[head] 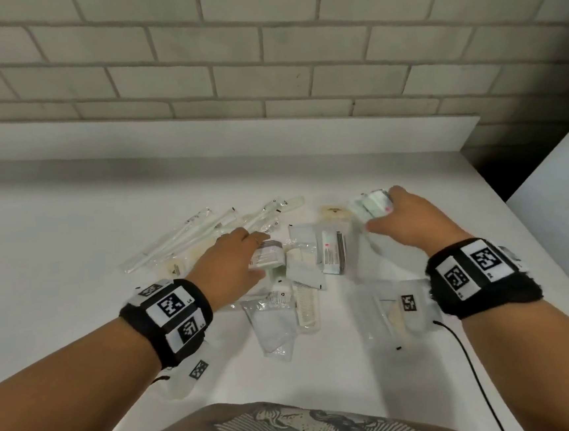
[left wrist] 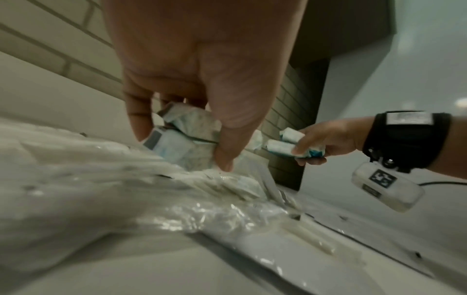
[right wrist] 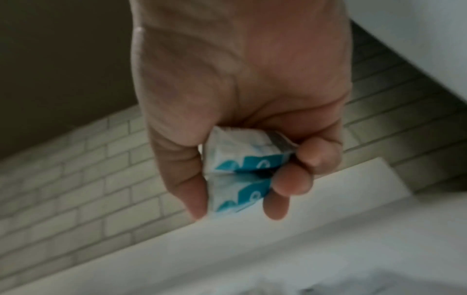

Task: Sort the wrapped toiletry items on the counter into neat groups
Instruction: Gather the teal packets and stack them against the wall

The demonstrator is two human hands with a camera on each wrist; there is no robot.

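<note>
Both hands are at work over a loose heap of wrapped toiletries on the white desk (head: pixel 69 213), and each already carries something. The right hand (head: pixel 410 219) is raised off the desk at the far right side of the heap, its grip closed round two small white packets with blue print (right wrist: pixel 240 171); the thumb lies on one side and the fingertips (right wrist: pixel 290 183) curl against the other, so the pair stays stacked as one bundle. Holding two alike together looks like the way a group is being gathered before it is set down.

The left hand (head: pixel 232 264) reaches into the middle of the heap. Its grip pinches a small wrapped bar (left wrist: pixel 177 139), thumb (left wrist: pixel 227 155) on the near face and fingers over the far edge, with the bar low against the crinkled clear bags (left wrist: pixel 202 211) under it. I judge it is being lifted out, though whether it has left the heap cannot be told.

Relative to the heap's middle: several long wrapped toothbrushes (head: pixel 188 237) lie fanned on the far left, roughly alongside one another, which reads as a group already begun. A packet with a barcode (head: pixel 332 250) lies just right of the left hand. A wrapped comb (head: pixel 306 306) sits on the near side, touching a clear bag with a white pad (head: pixel 272 329). Another clear bag (head: pixel 388 313) lies near the right wrist.

Most of the middle remains mixed, so the sorting seems early. The slippery film may let packets slide when pulled.
</note>
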